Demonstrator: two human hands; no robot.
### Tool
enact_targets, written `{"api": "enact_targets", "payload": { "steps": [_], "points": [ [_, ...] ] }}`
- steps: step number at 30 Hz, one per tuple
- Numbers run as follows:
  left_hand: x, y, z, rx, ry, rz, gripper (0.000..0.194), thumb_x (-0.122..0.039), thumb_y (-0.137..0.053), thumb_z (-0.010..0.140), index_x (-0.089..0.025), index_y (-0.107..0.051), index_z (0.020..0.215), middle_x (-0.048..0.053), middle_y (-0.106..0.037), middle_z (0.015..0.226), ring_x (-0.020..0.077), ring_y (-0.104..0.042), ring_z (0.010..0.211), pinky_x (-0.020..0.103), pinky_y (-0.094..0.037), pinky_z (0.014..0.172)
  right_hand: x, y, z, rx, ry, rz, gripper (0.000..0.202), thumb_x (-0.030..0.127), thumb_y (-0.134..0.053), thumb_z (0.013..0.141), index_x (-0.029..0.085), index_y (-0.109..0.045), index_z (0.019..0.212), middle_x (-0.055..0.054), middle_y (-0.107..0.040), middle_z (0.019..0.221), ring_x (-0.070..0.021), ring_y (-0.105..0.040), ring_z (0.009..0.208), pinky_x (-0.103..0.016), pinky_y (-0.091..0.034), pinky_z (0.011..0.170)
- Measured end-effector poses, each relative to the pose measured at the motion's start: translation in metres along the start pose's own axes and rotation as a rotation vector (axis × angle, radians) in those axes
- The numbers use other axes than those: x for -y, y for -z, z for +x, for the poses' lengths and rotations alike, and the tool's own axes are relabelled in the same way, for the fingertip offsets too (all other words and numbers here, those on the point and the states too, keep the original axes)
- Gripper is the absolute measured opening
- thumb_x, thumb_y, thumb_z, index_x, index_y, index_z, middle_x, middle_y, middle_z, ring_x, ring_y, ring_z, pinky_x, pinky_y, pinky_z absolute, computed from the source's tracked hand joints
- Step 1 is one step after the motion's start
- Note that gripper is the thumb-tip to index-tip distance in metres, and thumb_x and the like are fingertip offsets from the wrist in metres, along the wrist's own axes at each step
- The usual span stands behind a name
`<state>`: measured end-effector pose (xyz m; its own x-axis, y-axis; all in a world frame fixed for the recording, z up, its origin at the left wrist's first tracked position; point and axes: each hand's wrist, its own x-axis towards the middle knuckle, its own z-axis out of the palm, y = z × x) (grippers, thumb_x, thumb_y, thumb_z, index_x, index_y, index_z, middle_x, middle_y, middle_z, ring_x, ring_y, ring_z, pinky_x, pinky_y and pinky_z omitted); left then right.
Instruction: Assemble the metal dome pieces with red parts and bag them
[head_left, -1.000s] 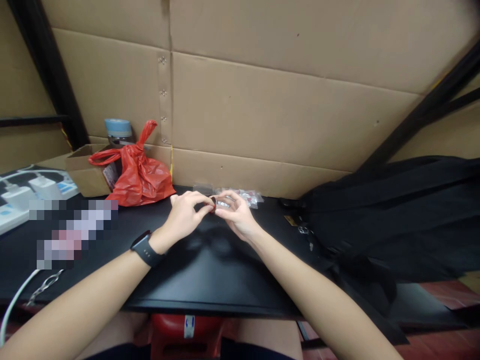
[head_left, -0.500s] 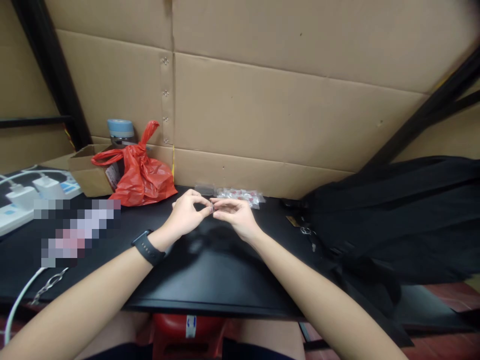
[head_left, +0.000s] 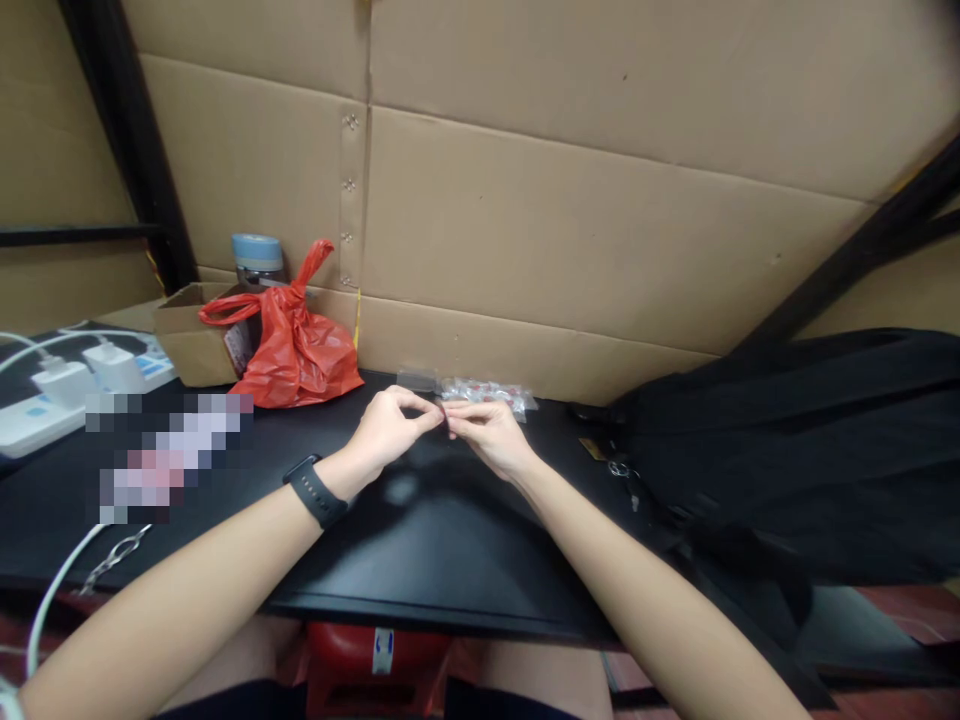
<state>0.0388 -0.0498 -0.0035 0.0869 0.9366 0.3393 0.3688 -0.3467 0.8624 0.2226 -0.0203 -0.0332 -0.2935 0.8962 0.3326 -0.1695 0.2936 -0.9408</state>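
Note:
My left hand [head_left: 386,428] and my right hand [head_left: 491,432] meet fingertip to fingertip above the black table [head_left: 450,560]. Both are closed in a pinch, thumb against fingers. Whatever sits between the fingertips is small, thin and mostly hidden, so its kind does not show. Just behind my right hand lies a pile of small clear plastic packets [head_left: 491,393] with red bits in them. A flat clear piece [head_left: 418,380] rests to their left, behind my left hand. A dark watch [head_left: 315,490] is on my left wrist.
A tied red plastic bag [head_left: 300,355] stands at the back left, by a small cardboard box [head_left: 191,340] and a blue-lidded bottle [head_left: 257,255]. A white power strip [head_left: 56,410] with plugs lies far left. Black cloth [head_left: 810,440] covers the right side. Cardboard [head_left: 540,230] walls the back.
The thin item that showed between my fingertips is now mostly covered, with my fingers closer together. The whole view has shifted slightly, so the surroundings appear further right.

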Motion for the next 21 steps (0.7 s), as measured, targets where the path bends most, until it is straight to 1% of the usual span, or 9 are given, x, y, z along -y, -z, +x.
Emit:
{"api": "enact_targets", "payload": {
  "steps": [2,5,7,9,12,14,16,19,21],
  "points": [
    [-0.001,0.000,0.000,0.002,-0.020,-0.014,0.013,-0.032,-0.072,0.077,-0.022,-0.079,0.073,0.005,-0.073,0.090,0.0235,-0.065,0.095,0.038,-0.048,0.091,0.000,-0.005,-0.001,0.003,0.016,-0.034,0.016,0.034,-0.088,0.062,0.024,-0.080,0.071,-0.005,-0.077,0.085,-0.0184,-0.067,0.072,-0.034,-0.057,0.067],
    [-0.002,0.000,0.000,0.000,-0.033,-0.022,0.013,-0.034,-0.074,0.076,-0.022,-0.079,0.074,0.004,-0.074,0.091,0.0237,-0.066,0.094,0.036,-0.050,0.088,-0.001,-0.015,-0.006,0.042,0.002,-0.092,0.017,0.035,-0.088,0.062,0.022,-0.080,0.070,-0.002,-0.074,0.071,-0.0185,-0.067,0.068,-0.036,-0.058,0.070],
    [-0.001,0.001,0.001,-0.013,-0.017,-0.002,0.014,-0.037,-0.074,0.075,-0.023,-0.080,0.077,0.004,-0.074,0.093,0.0236,-0.067,0.094,0.035,-0.051,0.086,0.000,-0.021,-0.008,0.059,-0.007,-0.101,0.019,0.036,-0.087,0.064,0.022,-0.080,0.075,-0.003,-0.075,0.072,-0.0190,-0.068,0.067,-0.037,-0.059,0.072],
    [0.001,0.003,0.002,-0.014,-0.012,0.028,0.015,-0.038,-0.074,0.076,-0.024,-0.080,0.078,0.003,-0.074,0.091,0.0234,-0.068,0.092,0.035,-0.051,0.086,0.001,-0.025,-0.010,0.073,-0.014,-0.100,0.021,0.037,-0.085,0.067,0.021,-0.080,0.080,-0.005,-0.076,0.078,-0.0202,-0.070,0.072,-0.038,-0.058,0.076],
    [0.005,0.005,0.004,-0.008,-0.023,0.068,0.015,-0.039,-0.073,0.077,-0.025,-0.080,0.078,0.002,-0.074,0.090,0.0233,-0.068,0.092,0.034,-0.050,0.086,0.001,-0.025,-0.010,0.128,-0.051,-0.026,0.028,0.045,-0.081,0.073,0.019,-0.079,0.085,-0.007,-0.077,0.082,-0.0225,-0.072,0.080,-0.040,-0.058,0.080],
    [0.008,0.006,0.006,-0.008,-0.040,0.086,0.016,-0.038,-0.073,0.077,-0.024,-0.080,0.080,0.003,-0.074,0.092,0.0231,-0.068,0.093,0.034,-0.050,0.085,-0.001,-0.024,-0.009,0.146,-0.073,0.055,0.034,0.051,-0.077,0.076,0.019,-0.078,0.084,-0.008,-0.076,0.083,-0.0232,-0.072,0.081,-0.041,-0.058,0.081],
    [0.009,0.007,0.007,-0.006,-0.072,0.112,0.016,-0.038,-0.072,0.078,-0.024,-0.079,0.082,0.003,-0.074,0.094,0.0227,-0.067,0.093,0.034,-0.050,0.084,-0.003,-0.022,-0.008,0.123,-0.080,0.074,0.036,0.054,-0.075,0.076,0.018,-0.076,0.079,-0.007,-0.075,0.080,-0.0222,-0.072,0.080,-0.041,-0.058,0.081],
    [0.010,0.008,0.008,0.005,-0.129,0.169,0.014,-0.036,-0.071,0.080,-0.024,-0.079,0.081,0.004,-0.072,0.095,0.0224,-0.066,0.095,0.033,-0.049,0.083,-0.006,-0.019,-0.007,0.068,-0.069,0.025,0.031,0.048,-0.082,0.070,0.019,-0.073,0.076,-0.003,-0.072,0.079,-0.0189,-0.069,0.077,-0.038,-0.057,0.084],
    [0.008,0.010,0.007,0.024,-0.160,0.202,0.012,-0.033,-0.070,0.081,-0.025,-0.078,0.082,0.003,-0.072,0.097,0.0219,-0.065,0.096,0.033,-0.048,0.083,-0.006,-0.017,-0.007,0.044,-0.044,0.032,0.030,0.040,-0.087,0.065,0.020,-0.069,0.077,-0.001,-0.070,0.084,-0.0169,-0.067,0.079,-0.036,-0.057,0.085]
  ]
}}
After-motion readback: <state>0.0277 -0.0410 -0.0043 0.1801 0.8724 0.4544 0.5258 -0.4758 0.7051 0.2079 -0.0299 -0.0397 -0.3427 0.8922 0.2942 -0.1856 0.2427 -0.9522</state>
